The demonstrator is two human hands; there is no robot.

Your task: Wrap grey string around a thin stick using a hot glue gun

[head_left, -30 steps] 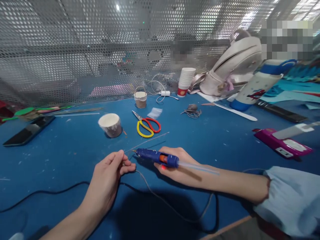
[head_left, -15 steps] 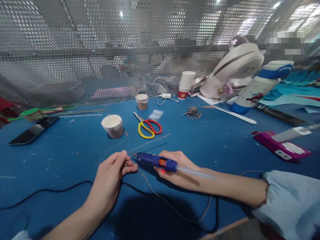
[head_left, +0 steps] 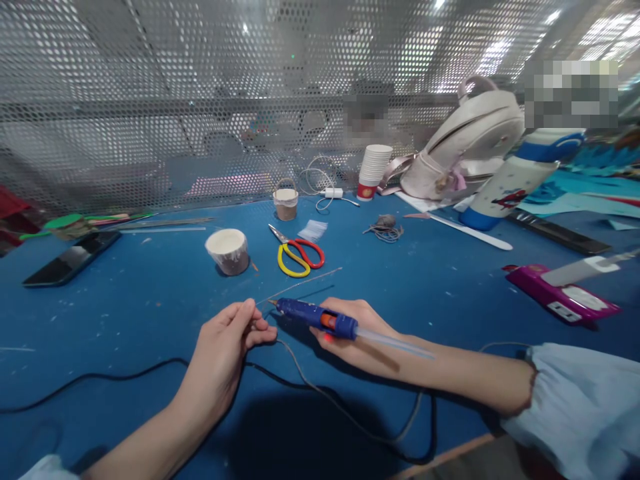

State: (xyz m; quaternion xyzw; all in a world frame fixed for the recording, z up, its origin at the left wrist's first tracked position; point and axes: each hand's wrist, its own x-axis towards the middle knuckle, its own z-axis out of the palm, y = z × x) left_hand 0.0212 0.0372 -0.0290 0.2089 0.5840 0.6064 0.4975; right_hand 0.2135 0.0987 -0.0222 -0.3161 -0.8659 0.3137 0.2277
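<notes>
My left hand [head_left: 237, 333] is closed in a pinch on one end of a thin, straight wire [head_left: 305, 281], which points away to the right above the table. From the same fingers a grey cord [head_left: 300, 370] trails down toward the front edge. Closed around a blue hot glue gun [head_left: 313, 315] is my right hand [head_left: 357, 333]. The gun's nozzle is close to the left fingertips, by the wire; whether it touches cannot be made out. A clear glue stick [head_left: 395, 343] sticks out of its rear, and a red light glows beneath.
Beyond the hands are scissors [head_left: 297, 257], a wrapped cup [head_left: 229, 252], a small basket [head_left: 285, 205] and a grey cord bundle [head_left: 385, 228]. Paper cups [head_left: 374, 172], a backpack [head_left: 463, 147] and a bottle [head_left: 520, 180] stand behind. A black cable [head_left: 110, 380] crosses the blue table.
The glue gun's nozzle has shifted slightly up and to the right. Both hands keep nearly the same place and the same holds.
</notes>
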